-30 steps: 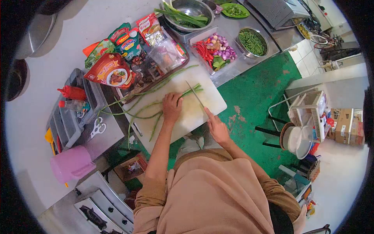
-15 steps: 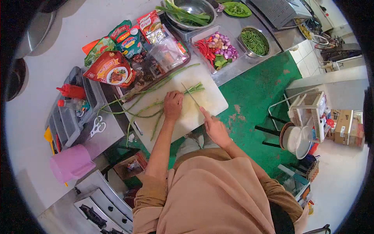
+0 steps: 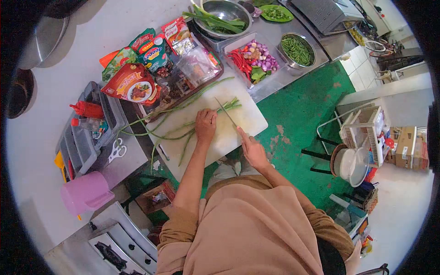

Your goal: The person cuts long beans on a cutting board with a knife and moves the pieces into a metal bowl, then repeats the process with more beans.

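1. The left hand [image 3: 206,125] is near the middle of the frame, on the cutting board [image 3: 250,123]. Its grip is closed down over a bundle of long green beans [image 3: 233,104], with the fingers bent and drawn together.
2. The right hand [image 3: 254,151] is lower and to the right, past the board's edge. Its grip is wrapped around the handle of a knife [image 3: 225,109], the index finger reaching forward toward the blade.
3. The knife's blade slants toward the upper left, across the beans, just beside the left hand. Whether its edge touches the board cannot be told.
4. The beans stick out on both sides of the left hand: short ends point right, while long, loose lengths trail left across the board and past its edge.
5. Above the board, on the metal counter [image 3: 266,91], a clear container holds red chillies [image 3: 239,62], shallots [image 3: 268,62] and green leaves. Just right of it is a steel bowl [image 3: 313,58] of cut green beans [image 3: 296,49].
6. At the top, leafy green stalks [image 3: 214,19] lie in a larger metal bowl [image 3: 249,24], near a green plate [image 3: 289,17] of chopped greens.
7. Food packets [image 3: 134,85] crowd the board's upper left side; white-handled scissors [image 3: 118,150] and a pink pitcher [image 3: 85,193] are farther left and lower.
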Demonstrator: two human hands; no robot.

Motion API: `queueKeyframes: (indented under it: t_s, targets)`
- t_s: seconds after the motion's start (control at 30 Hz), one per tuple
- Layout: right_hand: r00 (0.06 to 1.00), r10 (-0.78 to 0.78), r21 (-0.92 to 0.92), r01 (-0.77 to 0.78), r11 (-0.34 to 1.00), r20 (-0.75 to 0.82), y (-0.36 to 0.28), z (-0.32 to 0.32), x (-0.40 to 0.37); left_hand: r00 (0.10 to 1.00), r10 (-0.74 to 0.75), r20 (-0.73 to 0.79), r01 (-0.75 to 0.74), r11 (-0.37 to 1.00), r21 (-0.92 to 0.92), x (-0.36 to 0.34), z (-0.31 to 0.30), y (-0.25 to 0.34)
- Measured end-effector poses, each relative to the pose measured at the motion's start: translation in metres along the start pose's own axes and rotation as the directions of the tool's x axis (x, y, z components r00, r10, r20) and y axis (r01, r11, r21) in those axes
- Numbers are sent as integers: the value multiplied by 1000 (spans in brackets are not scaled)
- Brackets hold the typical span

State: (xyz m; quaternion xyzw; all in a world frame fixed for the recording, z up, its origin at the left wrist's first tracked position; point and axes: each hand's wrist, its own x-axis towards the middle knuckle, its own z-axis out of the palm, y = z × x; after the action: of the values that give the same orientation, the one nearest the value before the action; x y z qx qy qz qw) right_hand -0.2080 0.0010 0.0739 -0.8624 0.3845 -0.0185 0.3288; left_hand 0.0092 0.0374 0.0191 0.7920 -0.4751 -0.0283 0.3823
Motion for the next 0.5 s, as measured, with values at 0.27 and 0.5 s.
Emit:
queueKeyframes:
  t_s: [0.27, 0.5]
  targets:
    - [1000, -6, 104, 7, 995, -9, -6, -14, -7, 999, 5, -46, -7, 999, -38, 4, 15, 9]
    - [996, -65, 87, 70, 994, -55, 4, -2, -5, 998, -2, -57, 2, 1000, 0, 2, -2, 15]
